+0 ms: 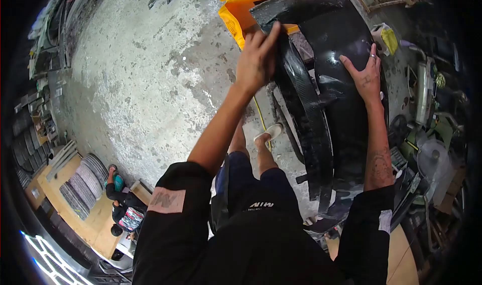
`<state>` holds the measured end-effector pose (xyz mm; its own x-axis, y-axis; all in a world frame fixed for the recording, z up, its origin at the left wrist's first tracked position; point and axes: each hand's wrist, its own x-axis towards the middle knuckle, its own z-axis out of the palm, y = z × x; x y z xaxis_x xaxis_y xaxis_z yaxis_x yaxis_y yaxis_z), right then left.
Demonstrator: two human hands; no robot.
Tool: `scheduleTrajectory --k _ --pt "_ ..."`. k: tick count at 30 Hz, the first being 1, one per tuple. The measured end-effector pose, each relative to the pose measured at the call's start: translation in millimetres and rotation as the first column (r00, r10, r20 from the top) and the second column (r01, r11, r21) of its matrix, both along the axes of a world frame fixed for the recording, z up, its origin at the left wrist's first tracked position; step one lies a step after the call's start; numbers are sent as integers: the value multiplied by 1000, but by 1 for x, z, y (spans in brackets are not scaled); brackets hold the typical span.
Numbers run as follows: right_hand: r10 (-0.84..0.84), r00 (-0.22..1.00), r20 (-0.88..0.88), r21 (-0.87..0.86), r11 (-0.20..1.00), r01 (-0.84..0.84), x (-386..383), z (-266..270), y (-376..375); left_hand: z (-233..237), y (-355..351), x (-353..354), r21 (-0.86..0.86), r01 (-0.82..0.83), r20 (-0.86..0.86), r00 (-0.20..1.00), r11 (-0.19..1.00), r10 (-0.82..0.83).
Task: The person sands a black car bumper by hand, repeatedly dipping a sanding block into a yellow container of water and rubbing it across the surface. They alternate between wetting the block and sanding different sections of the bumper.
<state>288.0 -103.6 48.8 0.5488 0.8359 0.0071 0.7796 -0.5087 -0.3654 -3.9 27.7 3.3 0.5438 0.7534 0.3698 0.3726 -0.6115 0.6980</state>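
Note:
A long glossy black car bumper (346,129), with a carbon-fibre weave on its narrow strip, stands lengthwise on my right side. At the bumper's upper left edge is my left hand (257,61), with the index finger stretched along the black surface and the other fingers curled. Its thumb and whatever lies under the fingers are hidden. My right hand (365,77) rests on the bumper's broad outer face, thumb and fingers spread, with a ring on one finger. Behind the bumper's top end sits a yellow plastic part (236,11), close beyond my left hand.
Stained concrete floor (150,84) stretches to the left, with a yellow cord (261,117) near my feet. Several tyres (85,179) lie on a wooden board (50,184), near another person (128,209). A fan (434,157) and assorted parts crowd the right side.

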Motion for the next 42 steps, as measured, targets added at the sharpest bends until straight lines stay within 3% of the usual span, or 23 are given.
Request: scheduleTrajectory --k 2,6,10,14,19,21,24,27,31,33,34,37,42 --pt "-7 1000 1 -10 1000 7 3 -2 0 2 11 8 58 -35 37 999 998 32" --pt "10 1000 16 -19 1000 -10 4 0 2 -8 -39 -32 13 50 9 999 999 -50" --pt "3 999 52 -28 1000 -2 2 -1 1 8 21 20 52 43 16 999 998 -44" --pt "35 998 45 -23 999 -35 3 -1 4 -14 -32 -22 -31 70 -16 997 997 -71" --pt "-41 999 -24 -38 999 40 -3 3 3 -2 10 4 -14 118 14 993 993 -118" --pt "-13 1000 -10 -26 1000 13 -2 0 -2 -3 14 11 37 57 50 997 998 -58" --pt "27 1000 -2 -10 1000 -27 -1 1 0 -14 -42 -33 -41 64 7 998 997 -63" --pt "2 1000 9 -24 1000 -2 -1 -2 -2 -10 -17 -17 -38 106 -48 993 994 -107" --pt "12 1000 28 -21 1000 -11 0 0 -5 4 21 5 4 -17 93 996 1000 16" --pt "13 1000 8 -14 1000 -13 6 1 7 -3 15 -21 -64 -243 274 929 968 251" --pt "15 1000 5 -17 1000 -15 6 0 5 1 2 -33 -116 -306 218 920 945 325" --pt "53 998 41 -16 999 -52 10 -12 -4 -2 -3 -29 8 -268 162 951 963 264" --pt "88 994 62 36 995 -90 11 -11 -1 -15 -49 0 -24 -206 157 966 978 207"
